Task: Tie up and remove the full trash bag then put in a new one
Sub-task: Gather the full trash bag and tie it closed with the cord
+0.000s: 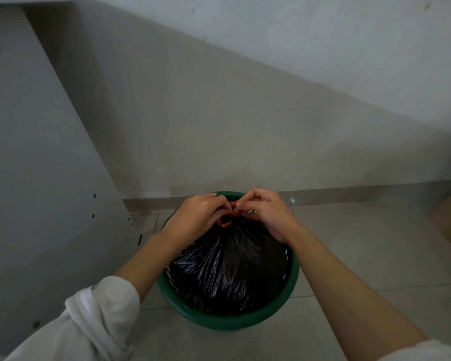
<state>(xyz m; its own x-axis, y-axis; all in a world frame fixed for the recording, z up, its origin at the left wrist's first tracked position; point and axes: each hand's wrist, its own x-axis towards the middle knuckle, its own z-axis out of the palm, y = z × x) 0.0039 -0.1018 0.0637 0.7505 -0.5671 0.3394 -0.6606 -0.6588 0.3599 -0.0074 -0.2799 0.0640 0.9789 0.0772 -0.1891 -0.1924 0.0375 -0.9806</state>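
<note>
Both hands are right up at the gathered neck of the shiny black plastic trash bag (227,267), which sits stuffed inside a round green plastic bin (245,321) on the pale tiled floor (375,256). The bag's top is bunched into a tight twist at the far side of the bin, and there's a thin red drawstring (232,204) poking out of it.

The left hand (195,217) has its fingers curled in close together, pinching a red loop low down by the knot. The right hand (267,214) is closed too, thumb and forefinger pressed together on the red string's upper end, the other fingers tucked down against the black plastic. The fingertips of the two hands almost meet over the twist. Can't really tell whether the string is already knotted, since the hands cover most of it.

A rolled-up white sleeve (99,308) shows on the left forearm. The bin stands just beside a grey wall (219,113).
</note>
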